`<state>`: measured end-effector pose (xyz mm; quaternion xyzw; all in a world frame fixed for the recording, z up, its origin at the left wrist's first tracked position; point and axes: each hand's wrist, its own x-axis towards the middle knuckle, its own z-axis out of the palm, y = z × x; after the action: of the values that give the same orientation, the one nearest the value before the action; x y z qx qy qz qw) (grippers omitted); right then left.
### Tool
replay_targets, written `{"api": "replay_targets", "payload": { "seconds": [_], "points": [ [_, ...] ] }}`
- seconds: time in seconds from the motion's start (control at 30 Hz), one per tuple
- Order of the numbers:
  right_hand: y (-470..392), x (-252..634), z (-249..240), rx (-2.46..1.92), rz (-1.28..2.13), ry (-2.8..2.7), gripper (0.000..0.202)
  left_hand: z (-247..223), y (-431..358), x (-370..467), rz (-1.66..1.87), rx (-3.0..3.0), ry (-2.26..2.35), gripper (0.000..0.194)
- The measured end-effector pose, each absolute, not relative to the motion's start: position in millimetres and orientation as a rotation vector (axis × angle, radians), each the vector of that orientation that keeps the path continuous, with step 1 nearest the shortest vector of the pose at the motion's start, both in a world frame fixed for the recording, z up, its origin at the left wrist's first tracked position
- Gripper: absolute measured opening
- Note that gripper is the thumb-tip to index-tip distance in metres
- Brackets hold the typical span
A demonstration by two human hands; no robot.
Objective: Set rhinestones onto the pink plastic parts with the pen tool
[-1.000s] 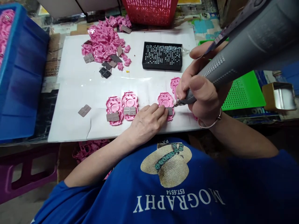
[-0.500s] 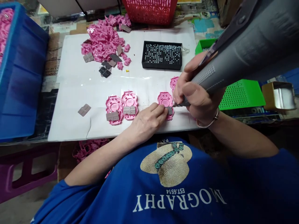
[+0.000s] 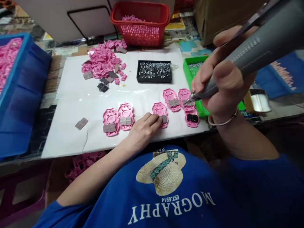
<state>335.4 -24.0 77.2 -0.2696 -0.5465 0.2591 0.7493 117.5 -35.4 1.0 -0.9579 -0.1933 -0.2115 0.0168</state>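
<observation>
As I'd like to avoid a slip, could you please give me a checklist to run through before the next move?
1. Left hand at the pink shell with the grey plate: ok, its fingers are on them.
2. Grey driver gripped: ok, in the right hand.
3. Driver tip at that same shell: not ok, it appears over another pink shell farther right.
4. Screws available: ok, many in the black tray.
5. Screw on the tip: cannot tell, too small.
6. Grey plate fastened: cannot tell, fingers partly cover it.
</observation>
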Motion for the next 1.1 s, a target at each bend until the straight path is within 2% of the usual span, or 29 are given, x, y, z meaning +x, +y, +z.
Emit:
{"api": "replay_targets", "payload": {
  "seconds": [0.13, 0.27, 0.5, 0.87, 1.1],
  "points": [
    [-14.8, 384.0, 75.9, -0.709, 0.287, -1.125, 0.023, -0.5, -36.8, 124.3, -0.786, -2.979, -0.622, 0.017],
    [-6.1, 425.1, 55.4, -0.899, 0.175, -1.088, 0.027, -2.4, -36.5, 128.7, -0.872, -2.998, -0.634, 0.017],
    [6.5, 448.1, 27.0, -1.063, 0.235, -1.064, 0.039, -2.6, -35.6, 128.8, -0.895, -2.984, -0.645, 0.017],
    [1.7, 440.6, 28.8, -1.047, 0.177, -1.072, 0.028, -2.1, -36.4, 129.2, -0.898, -3.001, -0.672, 0.016],
    [5.1, 444.9, 25.8, -1.098, 0.192, -1.027, 0.042, -1.1, -36.0, 126.9, -0.971, -3.057, -0.748, 0.016]
  ]
}}
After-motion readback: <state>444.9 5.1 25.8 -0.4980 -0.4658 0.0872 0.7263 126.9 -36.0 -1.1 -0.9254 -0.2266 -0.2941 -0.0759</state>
